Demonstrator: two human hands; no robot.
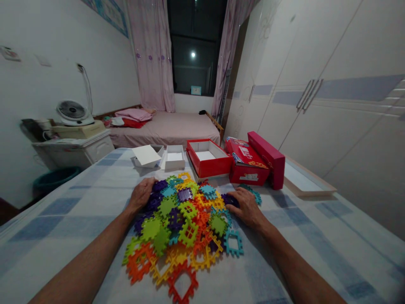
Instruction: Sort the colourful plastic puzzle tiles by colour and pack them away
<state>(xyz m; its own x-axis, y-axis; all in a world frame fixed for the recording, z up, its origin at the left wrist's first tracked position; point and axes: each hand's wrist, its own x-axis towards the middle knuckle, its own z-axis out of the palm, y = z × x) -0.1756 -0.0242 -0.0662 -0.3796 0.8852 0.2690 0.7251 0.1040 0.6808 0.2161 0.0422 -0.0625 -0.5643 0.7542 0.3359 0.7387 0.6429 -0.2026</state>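
Note:
A heap of plastic interlocking building tiles (171, 207) in green, purple, yellow, orange and blue lies between my two hands. My left hand (142, 195) rests against the heap's left side, beside several purple tiles (153, 202); it looks open, its fingers partly hidden. On the right, my right hand (245, 206) is open, with fingers apart and touching a purple tile (230, 200) at the edge of the heap. A blue frame tile (233, 243) lies below that hand, and an orange-red frame tile (182, 282) lies nearest me.
Behind the heap stand white boxes (175, 158), an open red box (210, 162), a red printed carton (248, 164) and a long dark-pink box (267, 158). A shallow tray-like lid (308, 179) lies at right. All rest on a blue-and-white checked cloth (72, 215).

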